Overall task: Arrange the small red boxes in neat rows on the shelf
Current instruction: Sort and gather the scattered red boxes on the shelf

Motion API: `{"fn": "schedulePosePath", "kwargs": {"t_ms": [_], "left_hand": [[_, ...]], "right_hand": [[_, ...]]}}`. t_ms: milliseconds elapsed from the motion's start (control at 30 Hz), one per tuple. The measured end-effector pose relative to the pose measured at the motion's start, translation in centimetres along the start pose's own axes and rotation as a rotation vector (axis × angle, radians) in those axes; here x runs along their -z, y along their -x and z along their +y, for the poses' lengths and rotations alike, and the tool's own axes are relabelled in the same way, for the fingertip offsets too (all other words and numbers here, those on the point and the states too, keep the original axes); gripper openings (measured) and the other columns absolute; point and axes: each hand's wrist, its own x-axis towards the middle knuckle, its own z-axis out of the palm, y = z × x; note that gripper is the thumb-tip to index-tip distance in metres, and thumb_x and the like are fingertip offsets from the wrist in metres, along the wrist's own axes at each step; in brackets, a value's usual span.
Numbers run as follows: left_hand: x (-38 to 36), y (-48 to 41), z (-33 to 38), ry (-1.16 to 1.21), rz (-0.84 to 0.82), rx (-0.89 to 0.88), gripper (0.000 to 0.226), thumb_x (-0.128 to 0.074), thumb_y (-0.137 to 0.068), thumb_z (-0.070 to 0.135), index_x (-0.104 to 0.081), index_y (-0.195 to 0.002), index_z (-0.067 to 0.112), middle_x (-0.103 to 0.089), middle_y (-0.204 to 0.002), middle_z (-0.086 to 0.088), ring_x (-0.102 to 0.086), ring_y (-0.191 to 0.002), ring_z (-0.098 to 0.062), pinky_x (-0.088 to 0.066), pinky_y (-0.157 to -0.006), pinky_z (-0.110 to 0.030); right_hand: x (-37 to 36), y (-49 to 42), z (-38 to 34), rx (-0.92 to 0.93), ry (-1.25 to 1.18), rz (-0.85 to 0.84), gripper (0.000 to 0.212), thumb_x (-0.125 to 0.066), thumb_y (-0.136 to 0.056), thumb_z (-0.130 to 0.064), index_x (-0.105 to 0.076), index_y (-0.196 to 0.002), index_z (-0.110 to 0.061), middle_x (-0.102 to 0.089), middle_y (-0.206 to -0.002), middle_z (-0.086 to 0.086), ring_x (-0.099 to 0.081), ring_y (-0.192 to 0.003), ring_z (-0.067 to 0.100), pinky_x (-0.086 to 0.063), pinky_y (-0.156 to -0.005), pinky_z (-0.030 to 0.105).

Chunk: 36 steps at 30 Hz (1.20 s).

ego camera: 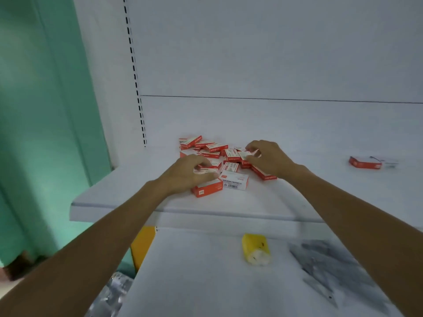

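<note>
Several small red-and-white boxes (215, 154) lie in a loose heap on the white shelf (128, 191), toward its left half. My left hand (185, 172) is at the heap's near left side, its fingers curled round one small box (207, 170). At the heap's right side, my right hand (267, 160) pinches another small box (248, 154) between thumb and fingers. A white-faced box (234, 180) and a red box (207, 189) lie nearest the shelf's front edge. Boxes under my hands are partly hidden.
A single red box (365, 162) lies far right on the same shelf beside a small dark object. On the lower shelf sit a yellow pack (256, 250) and grey plastic packets (332, 268). A slotted upright (135, 72) and a green wall border the left.
</note>
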Motion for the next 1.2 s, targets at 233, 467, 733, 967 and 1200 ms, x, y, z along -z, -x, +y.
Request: {"fn": "schedulePosePath", "kwargs": {"t_ms": [233,467,733,967,1200], "left_hand": [[-0.7,0.8,-0.6,-0.16,-0.07,0.042,0.077,-0.067,-0.065,0.063,-0.045,-0.128,0.025,-0.052,-0.121,0.006,-0.046,-0.095,-0.007,-0.038,-0.078,-0.023],[-1.5,1.4,-1.0,-0.09,-0.003,0.02,0.063,-0.071,-0.069,0.05,-0.054,-0.123,0.024,-0.055,-0.129,0.005,-0.045,-0.1,-0.004,-0.036,-0.082,-0.02],[-1.7,0.1,3.2,-0.096,0.013,-0.13,0.057,-0.073,-0.073,0.038,-0.054,-0.124,0.02,-0.055,-0.129,0.002,-0.049,-0.109,-0.01,-0.033,-0.084,-0.02],[-6.4,-2.9,9.8,-0.053,-0.029,-0.249,0.058,-0.074,-0.071,0.04,-0.056,-0.122,0.02,-0.055,-0.13,0.0,-0.05,-0.115,-0.016,-0.033,-0.085,-0.021],[-12.1,-5.5,17.3,0.005,-0.172,-0.392,0.054,-0.072,-0.074,0.039,-0.054,-0.122,0.022,-0.055,-0.122,-0.004,-0.05,-0.109,-0.019,-0.038,-0.089,-0.026]], "right_hand": [[-0.2,1.8,-1.3,-0.103,-0.15,-0.096,0.03,-0.065,-0.08,-0.044,-0.064,-0.093,-0.018,-0.064,-0.099,0.0,-0.055,-0.083,0.013,-0.042,-0.065,0.021],[-1.8,3.5,-2.5,-0.028,-0.026,-0.198,0.046,-0.072,-0.072,-0.047,-0.06,-0.106,-0.019,-0.054,-0.095,-0.007,-0.048,-0.086,0.012,-0.034,-0.072,0.023],[1.4,5.8,-0.7,-0.082,0.016,-0.078,0.043,-0.073,-0.075,-0.032,-0.059,-0.111,-0.012,-0.06,-0.108,0.004,-0.049,-0.088,0.016,-0.037,-0.074,0.024],[8.1,12.6,5.3,-0.304,0.161,0.013,0.045,-0.069,-0.079,-0.032,-0.055,-0.114,-0.009,-0.058,-0.114,0.007,-0.052,-0.096,0.019,-0.041,-0.082,0.027],[14.4,18.8,10.2,-0.508,0.265,0.151,0.047,-0.07,-0.078,-0.029,-0.054,-0.117,-0.01,-0.058,-0.117,0.007,-0.053,-0.098,0.02,-0.043,-0.084,0.027]]}}
